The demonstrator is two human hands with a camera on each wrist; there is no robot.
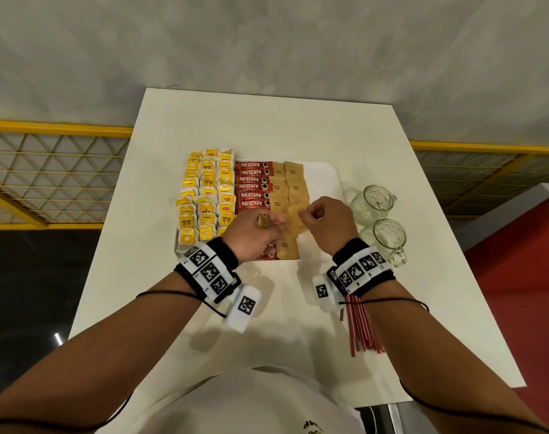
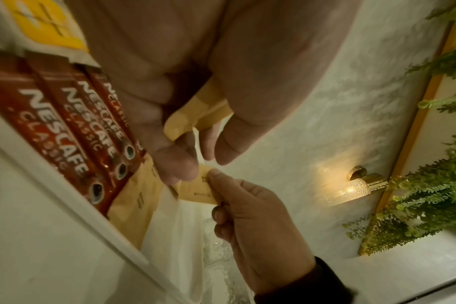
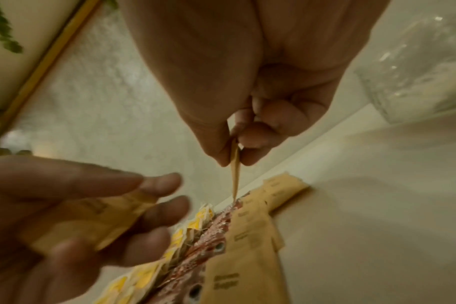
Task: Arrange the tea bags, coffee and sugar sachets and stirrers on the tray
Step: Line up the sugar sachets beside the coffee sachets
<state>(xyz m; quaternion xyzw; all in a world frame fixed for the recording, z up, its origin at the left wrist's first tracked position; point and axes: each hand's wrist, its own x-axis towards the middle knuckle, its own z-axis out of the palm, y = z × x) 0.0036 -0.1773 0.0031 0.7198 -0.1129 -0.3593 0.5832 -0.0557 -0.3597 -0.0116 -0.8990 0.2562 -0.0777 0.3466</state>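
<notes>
A white tray (image 1: 324, 172) on the table holds yellow tea bags (image 1: 204, 195) at the left, red Nescafe coffee sticks (image 1: 252, 184) in the middle and brown sugar sachets (image 1: 293, 186) to their right. Above the tray's near part, my left hand (image 1: 257, 233) grips a small stack of brown sugar sachets (image 2: 195, 115). My right hand (image 1: 323, 220) pinches a single brown sugar sachet (image 3: 235, 174) between thumb and forefinger, just right of the left hand. Red stirrers (image 1: 362, 327) lie on the table under my right wrist, outside the tray.
Two clear glass mugs (image 1: 382, 220) stand right of the tray, close to my right hand. The white table (image 1: 266, 126) ends at a far edge against a grey wall. A yellow railing (image 1: 47, 126) runs on both sides.
</notes>
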